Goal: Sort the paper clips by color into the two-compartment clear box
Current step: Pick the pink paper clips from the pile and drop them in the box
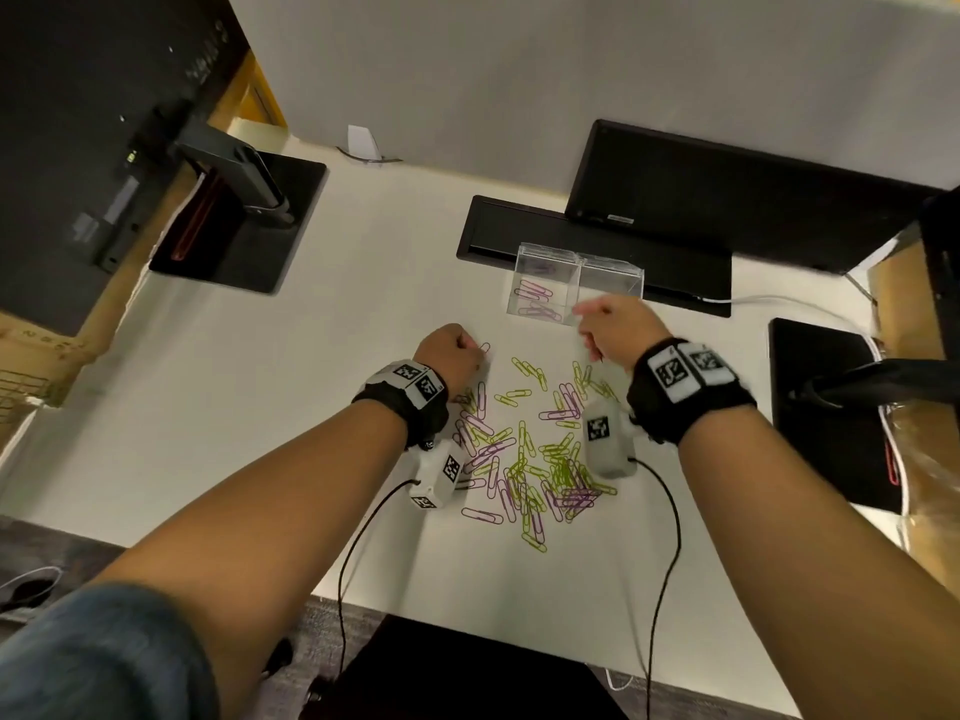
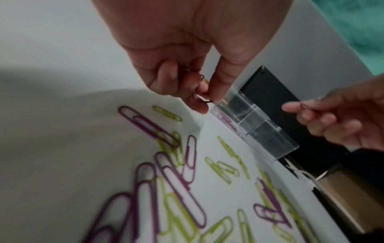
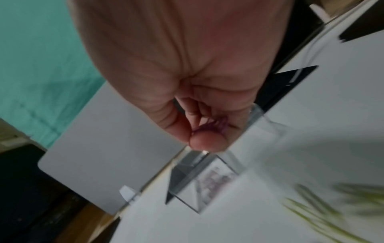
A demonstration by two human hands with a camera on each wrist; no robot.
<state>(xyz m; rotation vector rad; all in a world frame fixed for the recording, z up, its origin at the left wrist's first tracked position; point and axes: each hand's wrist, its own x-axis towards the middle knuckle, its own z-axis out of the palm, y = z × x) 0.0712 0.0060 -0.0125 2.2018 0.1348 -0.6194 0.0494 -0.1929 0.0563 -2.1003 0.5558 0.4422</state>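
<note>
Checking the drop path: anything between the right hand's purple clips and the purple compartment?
Nothing visible. The right hand pinches purple clips just beside the clear box, whose top is open; the purple compartment lies directly to its left.

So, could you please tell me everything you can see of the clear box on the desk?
The clear box looks like transparent plastic, with two open-topped compartments side by side, split by a clear wall. It stands upright on the white desk, beyond the loose clips and against a black tray. The left compartment holds several purple paper clips; the right one looks empty. The right hand is close in front; contact cannot be told.
</note>
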